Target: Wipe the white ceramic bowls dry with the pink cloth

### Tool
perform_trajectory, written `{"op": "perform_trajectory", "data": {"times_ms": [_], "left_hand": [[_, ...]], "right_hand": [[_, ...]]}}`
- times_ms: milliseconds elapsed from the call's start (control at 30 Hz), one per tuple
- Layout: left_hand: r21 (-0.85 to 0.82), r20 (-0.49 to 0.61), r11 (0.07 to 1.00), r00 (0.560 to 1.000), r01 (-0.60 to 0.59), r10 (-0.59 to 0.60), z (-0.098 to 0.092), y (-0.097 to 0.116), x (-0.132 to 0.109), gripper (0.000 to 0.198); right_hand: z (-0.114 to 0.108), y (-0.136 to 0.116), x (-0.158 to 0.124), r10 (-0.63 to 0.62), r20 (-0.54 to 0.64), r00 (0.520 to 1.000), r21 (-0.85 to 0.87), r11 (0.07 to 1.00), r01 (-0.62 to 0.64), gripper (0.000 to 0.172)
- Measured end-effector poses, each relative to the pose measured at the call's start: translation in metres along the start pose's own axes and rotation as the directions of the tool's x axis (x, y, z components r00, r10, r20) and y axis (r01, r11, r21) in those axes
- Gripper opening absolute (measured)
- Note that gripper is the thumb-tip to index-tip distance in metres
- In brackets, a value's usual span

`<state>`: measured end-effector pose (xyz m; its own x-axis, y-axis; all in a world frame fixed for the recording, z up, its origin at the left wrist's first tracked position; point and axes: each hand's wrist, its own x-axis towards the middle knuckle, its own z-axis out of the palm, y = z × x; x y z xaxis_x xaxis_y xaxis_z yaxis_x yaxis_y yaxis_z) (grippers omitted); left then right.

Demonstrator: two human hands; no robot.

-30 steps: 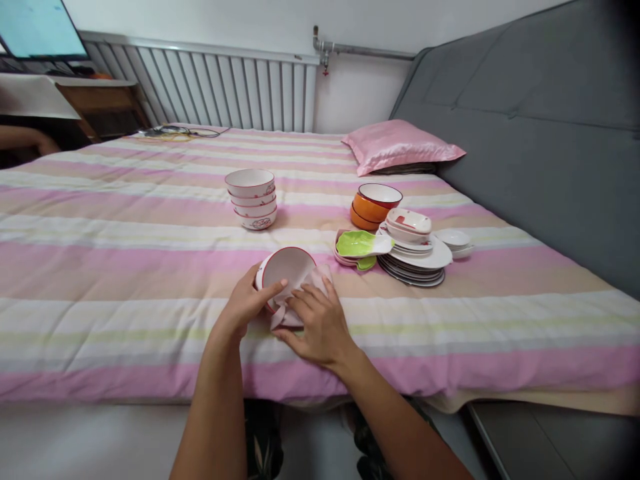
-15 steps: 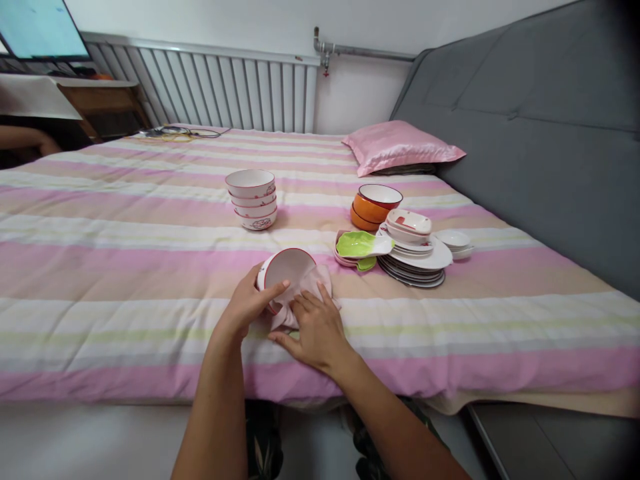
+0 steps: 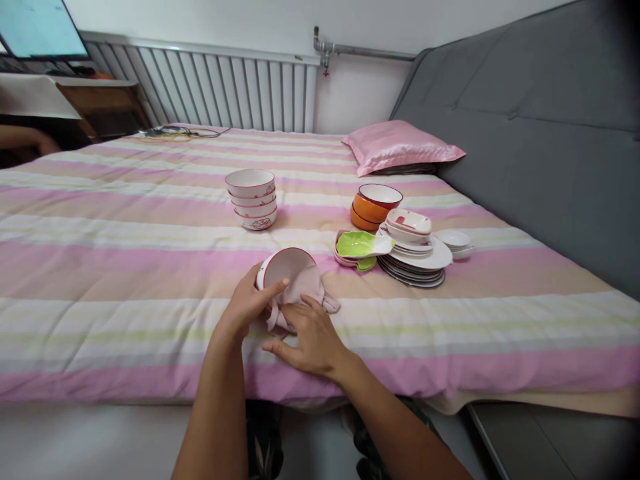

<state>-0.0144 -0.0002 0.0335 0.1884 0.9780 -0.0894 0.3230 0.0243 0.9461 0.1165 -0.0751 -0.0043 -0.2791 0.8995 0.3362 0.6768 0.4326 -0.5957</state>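
Note:
A white bowl point(image 3: 283, 264) with a red rim is tipped on its side on the bed, its inside turned towards the right. My left hand point(image 3: 249, 297) grips its left edge, thumb over the rim and fingers behind. A pale pink cloth point(image 3: 309, 283) lies partly inside the bowl and spills over its lower rim. My right hand point(image 3: 311, 339) presses the cloth at the bowl's lower edge with bent fingers, its thumb held apart on the bedspread. Behind the bowl stands a stack of several matching white bowls point(image 3: 251, 179).
To the right are orange bowls point(image 3: 367, 209), a green leaf-shaped dish point(image 3: 356, 244), a stack of plates point(image 3: 440, 255) and small white dishes point(image 3: 454, 239). A pink pillow point(image 3: 400, 143) lies by the grey headboard point(image 3: 530, 127). Cables point(image 3: 185, 132) lie at the far left; another person's arm point(image 3: 25, 139) shows there.
My right hand has slid slightly down and left. The cloth has shifted and bunched, with a fold now sticking out to the right. The bowl and my left hand stay nearly the same.

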Motion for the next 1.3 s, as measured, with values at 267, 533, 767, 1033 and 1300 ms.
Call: {"op": "perform_trajectory", "data": {"times_ms": [267,533,767,1033,1300], "left_hand": [[0.028,0.013,0.999,1.0,-0.019,0.018,0.0,-0.002,0.001,0.064],[0.024,0.031,1.0,0.999,0.013,-0.014,0.0,0.002,-0.001,0.067],[0.015,0.018,1.0,1.0,-0.019,0.019,0.0,0.001,0.0,0.066],[0.05,0.028,0.999,1.0,0.002,-0.003,0.001,-0.001,0.002,0.068],[0.059,-0.011,0.998,1.0,0.007,-0.006,0.002,0.001,0.001,0.069]], "right_hand": [[-0.004,0.003,0.0,0.072,0.015,0.997,-0.177,0.982,-0.069,0.053],[-0.002,0.014,0.002,0.15,-0.023,0.988,-0.304,0.941,-0.15,0.089],[-0.003,0.016,0.002,0.138,0.013,0.99,-0.303,0.944,-0.128,0.089],[-0.004,0.011,0.001,0.054,0.001,0.999,-0.195,0.979,-0.053,0.075],[-0.007,0.003,0.001,-0.024,0.015,1.0,0.062,0.998,0.023,0.039]]}}
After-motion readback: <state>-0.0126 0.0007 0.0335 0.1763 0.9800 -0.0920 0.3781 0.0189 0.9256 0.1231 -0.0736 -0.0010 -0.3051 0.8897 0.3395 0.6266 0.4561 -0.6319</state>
